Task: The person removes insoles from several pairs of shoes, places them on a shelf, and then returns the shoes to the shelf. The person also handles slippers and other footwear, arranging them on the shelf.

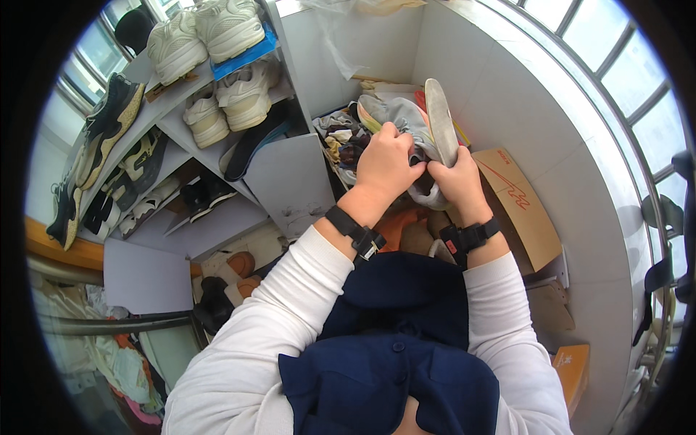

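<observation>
A light grey sneaker (410,116) with a pale sole (440,119) is tilted up in front of me. My right hand (458,181) is closed around its near end, with the thumb over the edge beside the sole. Fingers curled, my left hand (390,161) grips the shoe's upper near its opening, and the two thumbs almost meet. What lies under the left fingers is hidden. A bundle of mixed cloth (344,138) is just left of the shoe. Below my hands are an orange item (401,230) and a brown shoe (418,238), partly covered.
On the left stands a white shoe rack (174,119) with several shoes, including white sneakers (230,30) on top. Its grey door (286,181) hangs open. A cardboard box (518,206) leans by the low white wall (536,87) at right. Brown slippers (241,270) lie low left.
</observation>
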Tool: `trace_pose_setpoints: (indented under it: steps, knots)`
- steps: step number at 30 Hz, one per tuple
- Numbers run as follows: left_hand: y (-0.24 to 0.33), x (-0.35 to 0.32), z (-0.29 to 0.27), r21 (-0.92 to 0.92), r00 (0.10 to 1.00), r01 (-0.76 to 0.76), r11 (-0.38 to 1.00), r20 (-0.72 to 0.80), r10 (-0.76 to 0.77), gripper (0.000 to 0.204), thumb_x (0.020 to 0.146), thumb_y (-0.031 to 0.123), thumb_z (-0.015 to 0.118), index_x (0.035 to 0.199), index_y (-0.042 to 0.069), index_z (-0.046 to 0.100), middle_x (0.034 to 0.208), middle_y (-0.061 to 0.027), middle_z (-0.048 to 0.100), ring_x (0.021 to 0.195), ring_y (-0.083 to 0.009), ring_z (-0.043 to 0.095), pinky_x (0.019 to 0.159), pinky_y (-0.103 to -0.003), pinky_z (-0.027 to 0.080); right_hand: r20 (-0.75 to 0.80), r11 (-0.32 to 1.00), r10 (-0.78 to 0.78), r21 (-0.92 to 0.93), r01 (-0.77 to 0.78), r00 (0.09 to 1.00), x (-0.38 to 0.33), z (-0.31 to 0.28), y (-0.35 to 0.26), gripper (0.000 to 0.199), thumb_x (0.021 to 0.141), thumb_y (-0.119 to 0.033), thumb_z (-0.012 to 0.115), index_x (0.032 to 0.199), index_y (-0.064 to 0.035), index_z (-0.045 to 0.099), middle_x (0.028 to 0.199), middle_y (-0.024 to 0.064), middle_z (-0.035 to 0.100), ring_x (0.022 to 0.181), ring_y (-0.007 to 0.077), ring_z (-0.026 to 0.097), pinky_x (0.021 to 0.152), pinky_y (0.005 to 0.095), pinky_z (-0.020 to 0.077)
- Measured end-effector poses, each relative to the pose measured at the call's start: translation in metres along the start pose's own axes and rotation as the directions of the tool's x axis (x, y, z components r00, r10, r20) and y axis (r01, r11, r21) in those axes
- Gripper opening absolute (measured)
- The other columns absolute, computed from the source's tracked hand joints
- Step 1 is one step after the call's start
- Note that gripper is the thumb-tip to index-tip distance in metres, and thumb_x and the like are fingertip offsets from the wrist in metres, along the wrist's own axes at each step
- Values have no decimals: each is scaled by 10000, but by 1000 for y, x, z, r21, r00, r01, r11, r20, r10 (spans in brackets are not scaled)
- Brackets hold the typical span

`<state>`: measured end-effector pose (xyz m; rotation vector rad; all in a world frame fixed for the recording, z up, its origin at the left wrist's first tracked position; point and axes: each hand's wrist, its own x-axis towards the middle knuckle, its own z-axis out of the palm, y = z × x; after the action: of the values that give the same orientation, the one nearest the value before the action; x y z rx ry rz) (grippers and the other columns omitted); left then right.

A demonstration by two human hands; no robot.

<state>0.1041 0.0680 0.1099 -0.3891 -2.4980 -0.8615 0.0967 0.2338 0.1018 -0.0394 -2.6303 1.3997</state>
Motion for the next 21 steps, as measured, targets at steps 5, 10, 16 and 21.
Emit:
trace_pose_setpoints:
  steps: [5,10,16,21]
  knots:
    - [-9,-2,16,31,999,11,999,-47,-9,144,755,136,706,850,27,709,899,-148,583,848,-334,615,769,-406,524,-54,997,-79,17,80,995,-8,-2,-8,461,689,-231,688,965,98,522,936,309,649,906,414,652,805,420,517]
    - [-34,9,22,-225,996,58,973,-60,-73,191,860,160,572,809,-7,650,906,-214,588,873,-409,590,775,-454,495,-24,975,-116,-195,109,993,-4,-19,-6,541,706,-326,790,949,67,508,1023,287,642,975,395,630,849,419,504]
    - [-50,15,22,-359,951,298,884,28,-309,302,879,205,491,773,-55,601,819,-281,602,809,-467,571,747,-490,473,54,924,-321,-201,325,946,-11,-53,-11,787,717,-449,815,1375,-153,500,1077,152,633,981,365,613,846,448,495]
    - [-53,22,11,-371,931,326,870,-36,-364,343,890,210,479,711,-73,554,737,-293,585,715,-476,555,677,-514,447,182,782,-269,-532,325,946,-18,-81,-14,697,714,-418,807,1335,-210,568,972,97,602,978,291,598,837,430,460]
